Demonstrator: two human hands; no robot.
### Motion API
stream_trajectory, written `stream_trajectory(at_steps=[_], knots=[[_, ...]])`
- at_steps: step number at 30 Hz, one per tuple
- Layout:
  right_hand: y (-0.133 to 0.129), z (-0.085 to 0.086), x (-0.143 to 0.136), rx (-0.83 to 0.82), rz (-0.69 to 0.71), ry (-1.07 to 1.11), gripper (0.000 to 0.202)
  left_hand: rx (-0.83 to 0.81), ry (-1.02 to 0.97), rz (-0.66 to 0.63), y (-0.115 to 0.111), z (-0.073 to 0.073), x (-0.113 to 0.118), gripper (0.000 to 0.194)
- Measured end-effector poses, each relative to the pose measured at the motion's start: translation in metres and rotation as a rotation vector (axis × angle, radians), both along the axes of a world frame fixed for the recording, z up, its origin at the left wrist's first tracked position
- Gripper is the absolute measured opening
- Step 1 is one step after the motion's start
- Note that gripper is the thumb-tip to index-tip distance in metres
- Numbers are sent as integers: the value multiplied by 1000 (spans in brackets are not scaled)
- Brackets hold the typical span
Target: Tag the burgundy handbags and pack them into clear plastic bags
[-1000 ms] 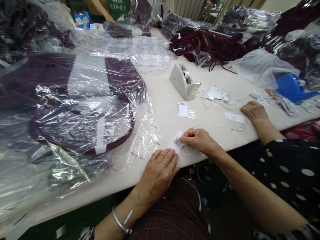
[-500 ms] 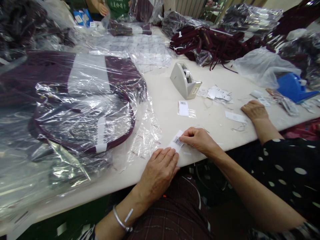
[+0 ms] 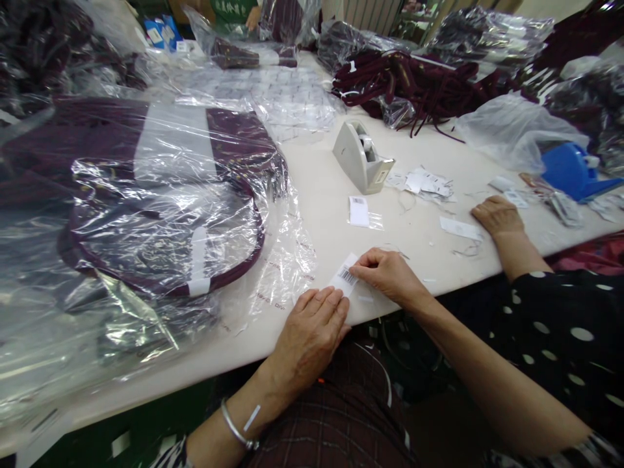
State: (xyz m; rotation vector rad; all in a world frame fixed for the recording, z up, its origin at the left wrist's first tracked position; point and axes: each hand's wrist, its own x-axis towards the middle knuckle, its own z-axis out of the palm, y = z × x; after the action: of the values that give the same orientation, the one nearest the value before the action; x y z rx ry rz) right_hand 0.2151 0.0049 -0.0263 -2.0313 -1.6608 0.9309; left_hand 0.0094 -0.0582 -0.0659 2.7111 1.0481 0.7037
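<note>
A small white barcode label (image 3: 345,274) lies near the table's front edge. My left hand (image 3: 312,331) rests flat on its lower end, fingers extended side by side. At its upper right side my right hand (image 3: 383,273) pinches the label's edge between thumb and forefinger. Another barcode card (image 3: 359,212) in a clear sleeve lies a little above, in front of the grey tape dispenser (image 3: 361,159). Left of my hands is a maroon bag (image 3: 238,140) wrapped in clear plastic.
Loose white tags (image 3: 429,182), a blue tape dispenser (image 3: 570,170) and maroon straps (image 3: 404,81) lie on the right. A person's hand (image 3: 497,214) rests on the table there, beside a white tag (image 3: 461,228). Plastic-wrapped goods stand farther back.
Across the table, a person's hand has shifted to the right and some clear plastic has lifted. My hands have kept their places on the label.
</note>
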Motion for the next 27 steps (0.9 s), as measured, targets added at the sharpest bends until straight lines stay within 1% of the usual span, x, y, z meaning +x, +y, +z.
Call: stream_trajectory(at_steps=[6, 10, 15, 18, 19, 20, 22, 23, 24, 25, 27], knots=[[-1, 4, -2, 47, 28, -44, 19, -13, -1, -1, 0, 0, 0, 34], [-2, 2, -3, 55, 33, -74, 17, -2, -6, -4, -1, 1, 0, 33], [-6, -9, -3, 178, 88, -165, 18, 8, 0, -2, -1, 2, 0, 33], [-5, -5, 4, 226, 118, -227, 17, 0, -1, 3, -1, 2, 0, 32], [-3, -1, 6, 252, 113, -252, 23, -1, -5, 6, -1, 3, -1, 32], [0, 4, 7, 293, 100, -270, 34, -4, -9, 5, -1, 3, -1, 31], [6, 13, 2, 424, 76, -283, 54, -15, -16, 0, 0, 4, -1, 30], [9, 15, -4, 500, 72, -285, 60, -24, -18, -1, 0, 5, -1, 30], [12, 13, -11, 568, 73, -296, 63, -31, -19, -1, -1, 5, -1, 29], [14, 8, -21, 616, 79, -318, 65, -39, -20, 1, -1, 4, 0, 30], [18, -10, -39, 627, 122, -384, 68, -51, -24, 7, -2, 3, 0, 31]])
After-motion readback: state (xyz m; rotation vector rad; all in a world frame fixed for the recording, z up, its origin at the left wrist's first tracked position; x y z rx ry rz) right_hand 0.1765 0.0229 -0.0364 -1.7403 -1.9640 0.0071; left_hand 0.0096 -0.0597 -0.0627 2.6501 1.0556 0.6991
